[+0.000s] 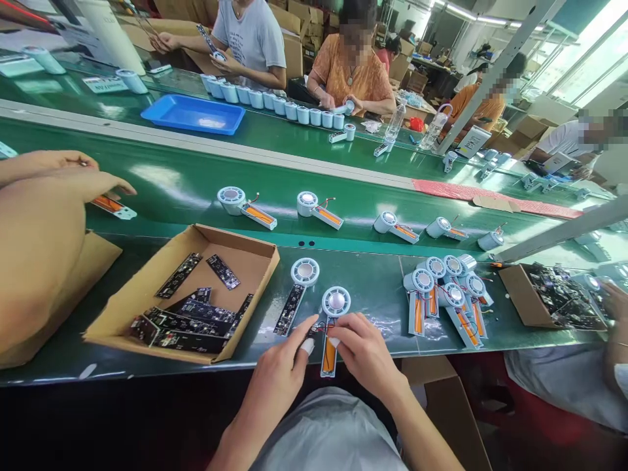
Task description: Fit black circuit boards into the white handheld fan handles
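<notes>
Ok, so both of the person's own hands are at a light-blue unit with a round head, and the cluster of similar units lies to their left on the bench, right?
Not quite: the head view shows the cluster of similar units to the right on the bench. The left hand and right hand are indeed at a light-blue unit.

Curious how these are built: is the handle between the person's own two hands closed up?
No, the handle is open, with the orange part inside it plainly showing.
</notes>
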The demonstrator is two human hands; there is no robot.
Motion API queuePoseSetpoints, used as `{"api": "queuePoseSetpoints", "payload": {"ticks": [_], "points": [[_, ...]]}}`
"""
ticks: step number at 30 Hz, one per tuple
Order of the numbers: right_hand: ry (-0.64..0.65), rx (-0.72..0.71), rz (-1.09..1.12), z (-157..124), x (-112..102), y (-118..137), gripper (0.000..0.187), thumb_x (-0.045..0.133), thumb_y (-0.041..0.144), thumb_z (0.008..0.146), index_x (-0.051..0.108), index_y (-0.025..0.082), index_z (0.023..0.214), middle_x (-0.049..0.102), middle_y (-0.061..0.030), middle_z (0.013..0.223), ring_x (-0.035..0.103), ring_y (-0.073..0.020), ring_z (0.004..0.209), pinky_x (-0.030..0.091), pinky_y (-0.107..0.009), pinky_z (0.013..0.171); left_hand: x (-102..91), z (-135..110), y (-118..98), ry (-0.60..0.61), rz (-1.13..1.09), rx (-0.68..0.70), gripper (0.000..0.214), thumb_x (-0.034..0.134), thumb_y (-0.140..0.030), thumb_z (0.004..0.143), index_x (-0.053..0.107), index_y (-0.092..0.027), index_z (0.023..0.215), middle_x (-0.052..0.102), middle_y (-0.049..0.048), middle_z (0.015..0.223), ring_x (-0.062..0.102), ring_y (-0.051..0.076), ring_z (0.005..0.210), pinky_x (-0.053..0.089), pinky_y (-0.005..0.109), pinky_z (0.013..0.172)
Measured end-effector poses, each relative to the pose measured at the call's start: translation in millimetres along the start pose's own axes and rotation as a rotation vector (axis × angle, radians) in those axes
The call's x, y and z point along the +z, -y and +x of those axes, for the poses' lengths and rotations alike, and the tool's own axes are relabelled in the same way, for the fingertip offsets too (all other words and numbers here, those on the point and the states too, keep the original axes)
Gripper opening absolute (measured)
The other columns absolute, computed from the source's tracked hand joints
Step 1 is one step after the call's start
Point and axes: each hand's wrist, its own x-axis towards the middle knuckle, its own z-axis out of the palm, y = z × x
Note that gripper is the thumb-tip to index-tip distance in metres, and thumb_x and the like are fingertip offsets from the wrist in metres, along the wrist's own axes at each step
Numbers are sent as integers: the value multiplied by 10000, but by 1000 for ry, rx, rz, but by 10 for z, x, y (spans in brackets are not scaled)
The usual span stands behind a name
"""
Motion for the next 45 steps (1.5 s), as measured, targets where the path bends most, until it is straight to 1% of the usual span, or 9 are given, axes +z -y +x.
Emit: {"api": "queuePoseSetpoints", "payload": {"ticks": [5,8,11,15,23,28,34,40,45], "points": [[-144,230,333,73,70,-47,131,554,202,961,669,198,900,711,-30,849,638,-166,764,497,-266,701,53,12,-8,-40,80,104,475,317,-159,938,642,-175,1283,766,119,1102,758,255,943,590,331,781],[-176,310,393,124,53,9,126,568,229,936,665,194,864,682,-11,775,601,-152,693,470,-249,646,40,-27,-35,28,223,166,576,288,-48,888,673,-250,1266,744,86,1017,763,222,798,573,288,650],[-145,269,347,189,28,104,138,552,184,915,671,199,847,662,-13,785,584,-150,697,465,-247,648,44,-67,-53,21,250,181,612,296,-18,863,667,-287,1269,737,78,1016,759,209,760,556,271,616],[-112,201,285,242,39,152,177,520,121,905,668,207,862,689,-40,877,630,-170,785,492,-256,681,89,-72,-42,-103,-53,71,407,360,-202,955,574,-247,1298,769,89,1066,759,240,929,592,331,777],[-8,-29,31,103,83,12,236,452,120,993,669,211,990,730,-50,851,610,-187,753,471,-273,685,105,-41,-88,-115,-370,-164,361,394,-359,933,521,-201,1231,767,45,841,698,192,588,582,323,610],[-162,86,139,126,96,65,179,479,158,995,650,206,974,720,-74,956,648,-191,859,493,-281,764,83,-50,-93,-167,-252,-119,345,425,-334,893,578,-222,1181,802,72,992,754,219,682,588,339,648],[-57,139,192,224,105,123,196,486,106,938,657,200,941,679,-56,903,630,-180,822,489,-269,736,53,-69,-41,-207,-206,-101,329,441,-380,891,646,-222,1094,809,77,963,783,242,756,602,341,680],[-62,126,268,72,48,44,215,547,139,938,691,211,1081,680,-78,1046,637,-180,882,520,-276,760,49,-75,-65,-171,-316,-169,312,463,-385,872,649,-224,1063,811,57,910,768,212,659,605,304,608],[-148,91,237,21,153,-2,211,546,169,959,753,214,966,697,-85,970,646,-199,889,521,-311,783,42,-79,-72,-178,-300,-175,342,467,-413,865,649,-221,1082,810,64,918,769,224,671,600,320,614]]}}
